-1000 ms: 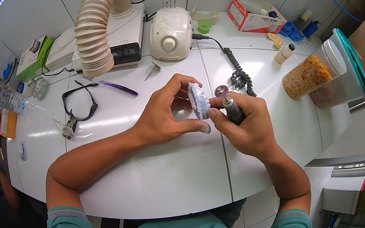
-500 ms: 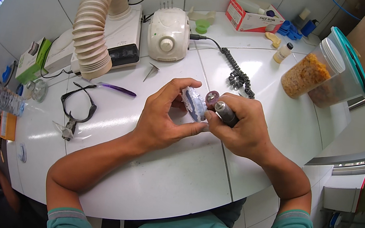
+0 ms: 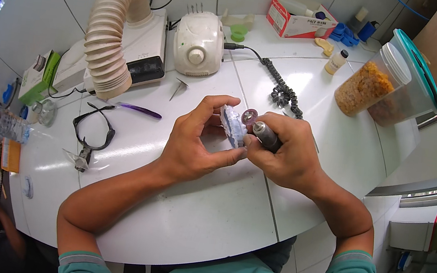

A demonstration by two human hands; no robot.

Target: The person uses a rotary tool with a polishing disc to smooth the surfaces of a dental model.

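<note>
My left hand holds a pale white and blue-grey dental cast on edge, thumb at its lower end and fingers at its upper end. In my right hand is a dark metal rotary handpiece, gripped between thumb and fingers. A small round purplish disc at the handpiece's working end sits close beside the cast. Whether the disc touches the cast I cannot tell. Both hands are raised over the middle of the white tabletop.
A cream control box with a coiled black cord stands at the back. To its left is a ribbed suction hose. Black glasses and a purple-handled tool lie left. Plastic containers stand right.
The cast has turned slightly in my left hand, so its flat blue-grey face shows less. The disc and handpiece stay close beside it, and the whole view has shifted a little.
</note>
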